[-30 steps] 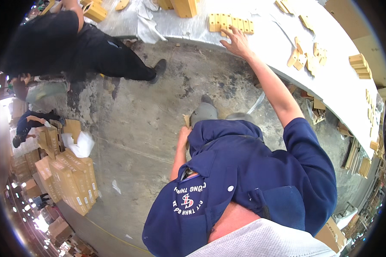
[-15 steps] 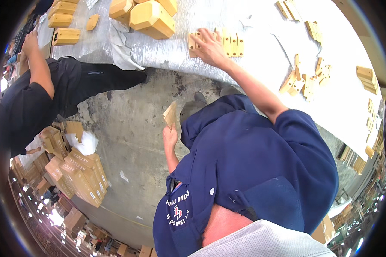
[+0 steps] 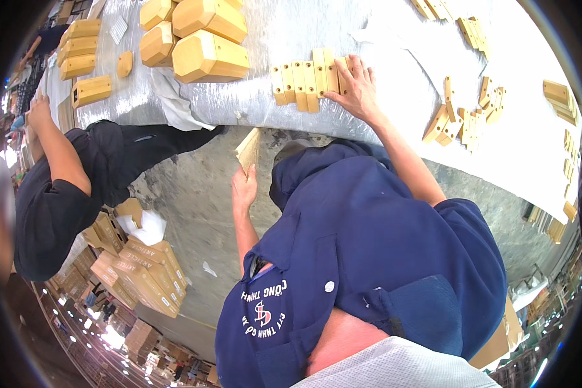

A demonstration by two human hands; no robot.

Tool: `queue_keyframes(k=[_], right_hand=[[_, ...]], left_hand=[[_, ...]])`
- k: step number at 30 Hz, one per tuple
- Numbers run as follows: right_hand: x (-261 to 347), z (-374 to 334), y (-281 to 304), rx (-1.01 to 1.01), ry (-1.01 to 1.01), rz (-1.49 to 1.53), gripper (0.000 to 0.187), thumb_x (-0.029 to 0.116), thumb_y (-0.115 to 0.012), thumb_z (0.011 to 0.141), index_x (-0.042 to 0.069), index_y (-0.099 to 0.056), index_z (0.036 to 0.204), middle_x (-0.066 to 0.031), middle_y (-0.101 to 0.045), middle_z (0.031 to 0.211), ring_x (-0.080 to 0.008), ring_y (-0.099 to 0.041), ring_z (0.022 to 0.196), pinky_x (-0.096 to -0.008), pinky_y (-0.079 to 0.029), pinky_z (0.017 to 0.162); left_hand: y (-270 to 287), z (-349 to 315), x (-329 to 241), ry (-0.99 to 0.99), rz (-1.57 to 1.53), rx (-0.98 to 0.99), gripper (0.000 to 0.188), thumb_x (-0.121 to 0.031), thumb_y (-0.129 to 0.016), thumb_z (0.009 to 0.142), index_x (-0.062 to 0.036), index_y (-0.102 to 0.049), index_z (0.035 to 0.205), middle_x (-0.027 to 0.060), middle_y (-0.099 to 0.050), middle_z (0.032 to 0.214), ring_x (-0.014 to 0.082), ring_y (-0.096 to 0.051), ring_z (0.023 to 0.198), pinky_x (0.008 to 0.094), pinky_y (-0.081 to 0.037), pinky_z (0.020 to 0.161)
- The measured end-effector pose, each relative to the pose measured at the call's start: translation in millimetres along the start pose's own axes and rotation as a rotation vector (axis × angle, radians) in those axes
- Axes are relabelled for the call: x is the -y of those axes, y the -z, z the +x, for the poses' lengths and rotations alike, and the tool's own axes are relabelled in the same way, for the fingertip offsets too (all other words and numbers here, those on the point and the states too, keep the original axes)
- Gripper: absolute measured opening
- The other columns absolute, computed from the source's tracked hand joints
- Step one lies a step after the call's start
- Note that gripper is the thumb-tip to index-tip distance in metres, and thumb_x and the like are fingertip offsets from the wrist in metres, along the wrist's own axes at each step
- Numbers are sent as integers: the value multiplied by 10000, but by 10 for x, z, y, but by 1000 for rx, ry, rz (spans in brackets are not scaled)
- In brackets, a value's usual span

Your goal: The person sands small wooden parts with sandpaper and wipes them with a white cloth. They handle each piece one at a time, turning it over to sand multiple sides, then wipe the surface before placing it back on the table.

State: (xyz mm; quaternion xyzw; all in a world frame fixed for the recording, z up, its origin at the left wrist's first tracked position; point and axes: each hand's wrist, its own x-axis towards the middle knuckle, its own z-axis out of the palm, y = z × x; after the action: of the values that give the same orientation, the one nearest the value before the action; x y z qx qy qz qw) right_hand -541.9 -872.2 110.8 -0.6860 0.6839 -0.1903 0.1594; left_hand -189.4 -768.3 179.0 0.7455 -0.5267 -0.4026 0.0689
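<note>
In my left hand, held low beside the table, is a folded tan sheet that looks like sandpaper. The fingers are closed on its lower end. My right hand rests with fingers spread on the right end of a row of small wooden blocks. Its thumb lies along their near side, and the hand covers part of the last blocks. These pale blocks lie side by side, slightly staggered, with dark round holes in their upper faces.
Large angular wooden pieces stand left on the plastic-covered table. More small block groups lie right. A person in black works at the left. Cardboard boxes are stacked on the floor behind that person.
My right hand has slid from the left end of the block row to its right end. Several blocks now sit staggered. My left hand still holds the folded sheet, now nearer the table edge.
</note>
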Motion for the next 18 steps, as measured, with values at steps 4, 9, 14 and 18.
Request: queue_keyframes(k=[4, 9, 14, 18], right_hand=[[212, 2, 77, 15, -60, -44, 808, 544, -721, 768, 201, -422, 1435, -196, -256, 1499, -394, -246, 1407, -626, -226, 1104], [443, 16, 3, 25, -124, -108, 729, 522, -723, 767, 244, -479, 1395, -186, -264, 1489, -385, -299, 1375, -597, -265, 1092], [311, -2, -59, -10, -98, 2, 678, 449, -728, 735, 281, -512, 1355, -194, -264, 1501, -378, -250, 1411, -649, -269, 1060], [318, 18, -70, -63, -40, -98, 639, 339, -693, 717, 261, -533, 1330, -163, -335, 1452, -350, -325, 1364, -598, -307, 1034]], left_hand=[[73, 142, 35, -82, 35, 12, 362, -250, -521, 962, 40, -585, 1170, 258, -663, 1014, 412, -638, 981, 442, -481, 821], [112, 203, 19, -62, 41, 128, 368, -262, -521, 961, 26, -586, 1180, 256, -660, 1018, 408, -634, 996, 439, -479, 828], [143, 235, 294, -127, 19, 99, 369, -256, -521, 962, 37, -581, 1177, 259, -656, 1011, 420, -633, 978, 439, -482, 824], [269, 248, 292, -126, -32, 94, 371, -249, -514, 963, 47, -574, 1178, 264, -650, 1020, 426, -626, 980, 447, -478, 833]])
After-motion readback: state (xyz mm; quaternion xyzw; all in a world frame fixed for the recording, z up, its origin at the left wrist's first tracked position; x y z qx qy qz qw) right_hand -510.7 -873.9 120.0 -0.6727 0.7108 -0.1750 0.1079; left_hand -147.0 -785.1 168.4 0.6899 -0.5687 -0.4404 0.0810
